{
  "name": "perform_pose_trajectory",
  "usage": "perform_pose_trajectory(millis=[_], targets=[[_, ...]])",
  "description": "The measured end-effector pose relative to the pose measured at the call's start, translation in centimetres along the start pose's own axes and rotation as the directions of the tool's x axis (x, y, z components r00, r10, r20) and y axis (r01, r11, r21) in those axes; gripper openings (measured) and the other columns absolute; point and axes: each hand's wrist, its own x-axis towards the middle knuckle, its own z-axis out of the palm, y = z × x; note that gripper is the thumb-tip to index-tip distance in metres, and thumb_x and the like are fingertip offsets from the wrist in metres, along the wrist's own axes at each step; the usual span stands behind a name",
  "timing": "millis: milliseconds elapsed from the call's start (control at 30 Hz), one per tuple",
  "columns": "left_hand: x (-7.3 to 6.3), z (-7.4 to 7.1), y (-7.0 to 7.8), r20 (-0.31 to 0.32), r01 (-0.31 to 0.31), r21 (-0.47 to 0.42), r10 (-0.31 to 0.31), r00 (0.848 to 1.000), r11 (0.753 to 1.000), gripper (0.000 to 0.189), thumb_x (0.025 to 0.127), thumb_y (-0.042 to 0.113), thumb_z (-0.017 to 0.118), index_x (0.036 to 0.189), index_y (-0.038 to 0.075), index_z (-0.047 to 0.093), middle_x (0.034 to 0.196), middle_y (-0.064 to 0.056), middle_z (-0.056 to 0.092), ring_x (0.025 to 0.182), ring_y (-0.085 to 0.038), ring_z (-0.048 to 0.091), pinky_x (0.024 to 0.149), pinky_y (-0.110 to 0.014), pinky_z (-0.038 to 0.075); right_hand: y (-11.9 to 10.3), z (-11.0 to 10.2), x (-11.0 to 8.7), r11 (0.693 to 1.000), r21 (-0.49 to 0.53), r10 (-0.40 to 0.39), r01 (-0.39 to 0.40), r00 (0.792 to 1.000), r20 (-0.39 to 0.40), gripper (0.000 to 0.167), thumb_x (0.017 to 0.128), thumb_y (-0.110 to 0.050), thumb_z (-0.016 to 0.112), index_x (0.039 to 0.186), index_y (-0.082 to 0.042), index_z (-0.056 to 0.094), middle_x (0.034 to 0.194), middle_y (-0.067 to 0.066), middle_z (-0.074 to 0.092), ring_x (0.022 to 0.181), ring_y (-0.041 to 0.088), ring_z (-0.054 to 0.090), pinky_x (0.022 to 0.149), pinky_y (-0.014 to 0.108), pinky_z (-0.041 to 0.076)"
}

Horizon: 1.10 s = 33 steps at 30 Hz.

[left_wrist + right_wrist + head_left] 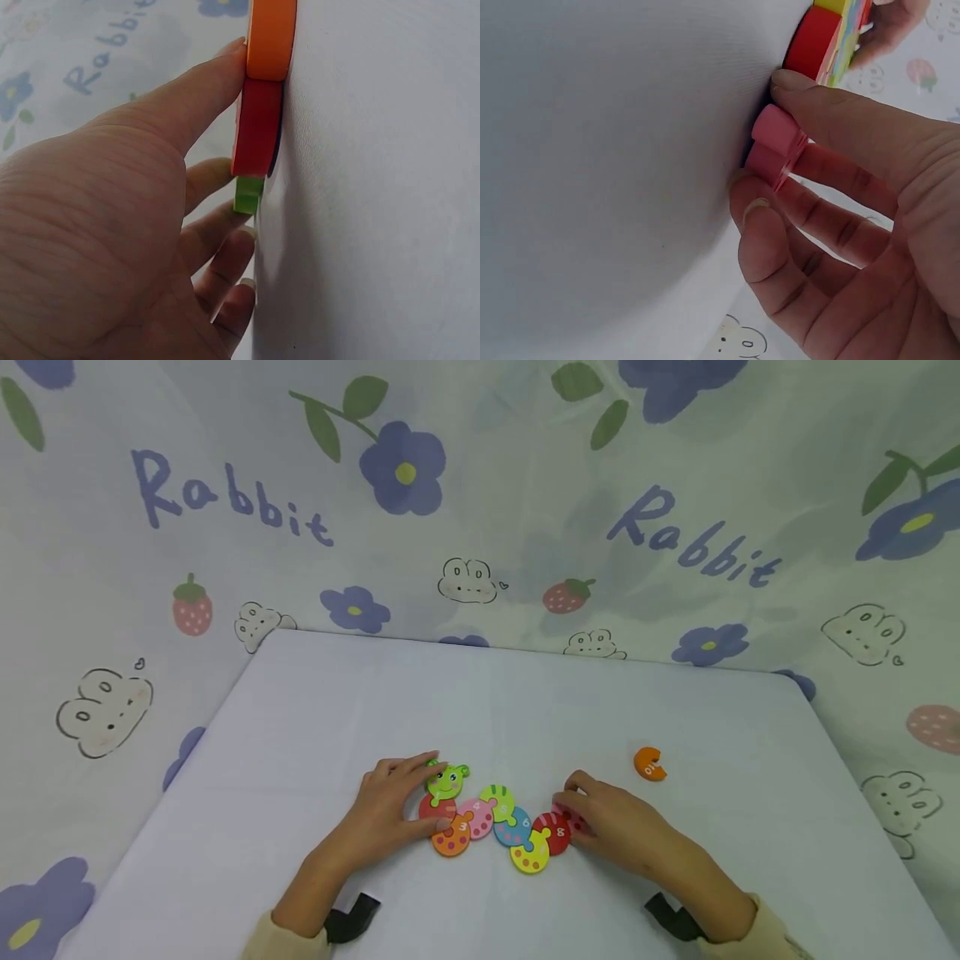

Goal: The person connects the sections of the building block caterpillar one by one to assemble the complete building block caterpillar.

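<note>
A row of joined caterpillar puzzle pieces lies on the table, led by a green smiling head piece (pixel 446 782). My left hand (pixel 386 806) rests at that end, fingers touching the head and thumb on the orange piece (pixel 451 839) numbered 3. In the left wrist view, a red piece (pixel 257 127) shows beside the thumb. At the other end my right hand (pixel 618 818) pinches a pink puzzle piece (pixel 774 139), partly hidden by its fingers, against the red piece (pixel 553 833) numbered 8. Blue and yellow pieces sit between, with the yellow piece (pixel 530 853) lowest.
A loose orange piece (pixel 649 764) numbered 10 lies beyond the right hand. Black straps (pixel 352 918) show by both wrists. The white table (pixel 360 693) ends at a curtain (pixel 495 510) printed with flowers and rabbits.
</note>
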Motion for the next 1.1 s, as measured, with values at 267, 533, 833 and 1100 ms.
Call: perform_pose_trajectory(millis=[267,533,833,1100], targets=[[0.4,0.3,0.2,0.018,-0.013,0.014,0.013,1.000,1.000,0.081,0.081,0.054,0.087,0.151,0.027,0.058,0.161,0.003,0.045,0.137,-0.027,0.041,0.102,-0.053,0.036,0.8,-0.1,-1.1,0.993,0.104,0.055,-0.062,0.996,0.070,0.053,0.087,-0.030,0.087,0.136,-0.021,0.070,0.124,-0.004,0.060,0.101,0.011,0.064,0.084,0.028,0.059],[0.0,0.0,-0.2,-0.015,0.007,0.047,-0.006,1.000,0.999,0.081,0.079,0.052,0.089,0.150,0.026,0.059,0.160,0.002,0.048,0.137,-0.029,0.042,0.102,-0.055,0.035,0.9,0.2,-0.3,0.991,0.137,0.009,-0.011,1.000,0.013,0.035,0.095,-0.021,0.079,0.130,-0.020,0.073,0.121,-0.003,0.061,0.100,0.012,0.063,0.087,0.030,0.058],[-0.4,0.2,-0.6,-0.041,-0.013,0.025,0.014,0.999,1.000,0.081,0.079,0.056,0.087,0.149,0.025,0.060,0.160,0.003,0.047,0.135,-0.028,0.043,0.102,-0.056,0.033,3.7,-1.0,-0.9,0.988,0.083,0.138,-0.127,0.980,-0.145,0.047,0.091,-0.017,0.082,0.137,-0.014,0.069,0.131,0.004,0.064,0.111,0.021,0.066,0.090,0.040,0.059],[0.2,0.6,-0.3,-0.033,-0.033,0.003,0.033,0.999,0.999,0.081,0.079,0.055,0.088,0.149,0.026,0.060,0.160,0.004,0.047,0.135,-0.027,0.043,0.102,-0.053,0.032,7.9,-1.9,-2.5,0.982,-0.041,0.170,-0.184,0.960,-0.224,0.042,0.088,-0.005,0.083,0.129,-0.006,0.072,0.137,0.018,0.062,0.126,0.041,0.056,0.099,0.057,0.052]])
